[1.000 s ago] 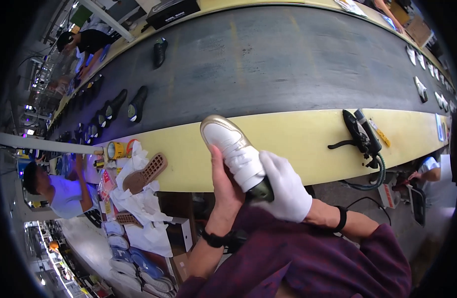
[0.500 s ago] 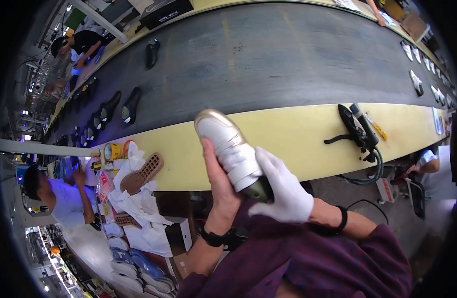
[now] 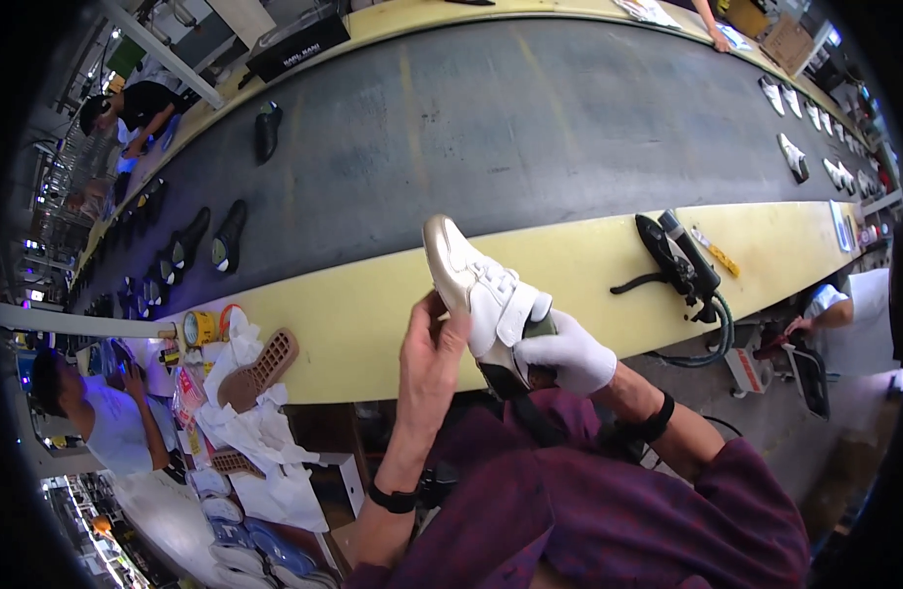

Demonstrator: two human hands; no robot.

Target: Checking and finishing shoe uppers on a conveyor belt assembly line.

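A white shoe (image 3: 486, 294) with a beige toe and a strap across its upper tilts in front of me, toe up and to the left. A dark green insert, apparently a shoe last (image 3: 542, 324), shows in its opening. My right hand (image 3: 574, 355), in a white glove, grips the heel end and the last. My bare left hand (image 3: 432, 353) is closed at the shoe's left side, its thumb and bent fingers against the edge below the toe; the fingertips are partly hidden.
A dark conveyor belt (image 3: 471, 128) runs behind the yellow table edge (image 3: 373, 339). A black hand tool with a hose (image 3: 677, 260) and a yellow-handled cutter (image 3: 717, 253) lie right. Brown soles (image 3: 260, 373), paper and tape (image 3: 198, 328) are left. Co-workers sit at both sides.
The shoe has rolled so its side shows more, and its toe has moved right. My left hand has slid off its underside to the side edge; my right hand has shifted lower at the heel.
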